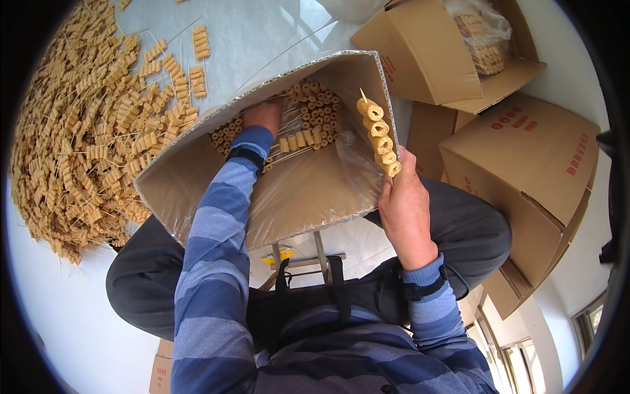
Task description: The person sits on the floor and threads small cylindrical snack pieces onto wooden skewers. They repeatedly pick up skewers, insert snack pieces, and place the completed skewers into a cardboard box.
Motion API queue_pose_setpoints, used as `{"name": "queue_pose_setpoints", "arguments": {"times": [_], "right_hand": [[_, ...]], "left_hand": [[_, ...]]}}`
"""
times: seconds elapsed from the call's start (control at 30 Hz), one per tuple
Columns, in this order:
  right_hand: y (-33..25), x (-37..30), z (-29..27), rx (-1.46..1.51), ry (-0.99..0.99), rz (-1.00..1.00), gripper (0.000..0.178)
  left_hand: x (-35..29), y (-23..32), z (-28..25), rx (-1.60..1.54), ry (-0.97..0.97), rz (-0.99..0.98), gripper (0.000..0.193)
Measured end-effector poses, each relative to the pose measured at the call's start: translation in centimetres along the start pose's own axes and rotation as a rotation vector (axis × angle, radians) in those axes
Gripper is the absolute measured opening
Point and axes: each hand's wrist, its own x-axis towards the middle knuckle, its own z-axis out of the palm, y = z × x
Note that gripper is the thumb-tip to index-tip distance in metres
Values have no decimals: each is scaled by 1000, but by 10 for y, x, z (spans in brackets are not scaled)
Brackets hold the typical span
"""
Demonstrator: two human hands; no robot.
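The right hand pinches one skewer by its near end, at the right wall of the open box. The left hand is inside, among packed skewers; from where I stand, I cannot tell its finger state. A pile lies at left.

Open cardboard box, one, between the knees, plastic-lined, part-filled with skewers of tan rolls. Left hand: inside, among them, fingers hidden. Right hand: gripping the lower end of one upright five-roll skewer. Floor, left: large skewer pile. Right: red-printed cartons, one holding a bagged batch.
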Motion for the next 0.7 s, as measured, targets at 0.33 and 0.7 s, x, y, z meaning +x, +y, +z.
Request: {"name": "queue_pose_setpoints", "arguments": {"times": [0.33, 0.7], "right_hand": [[-2, 0, 2, 13, 17, 2, 47], [-1, 0, 1, 22, 22, -6, 45]], "left_hand": [[12, 14, -1, 82, 28, 84, 31], [4, 38, -9, 9, -36, 61, 31]]}}
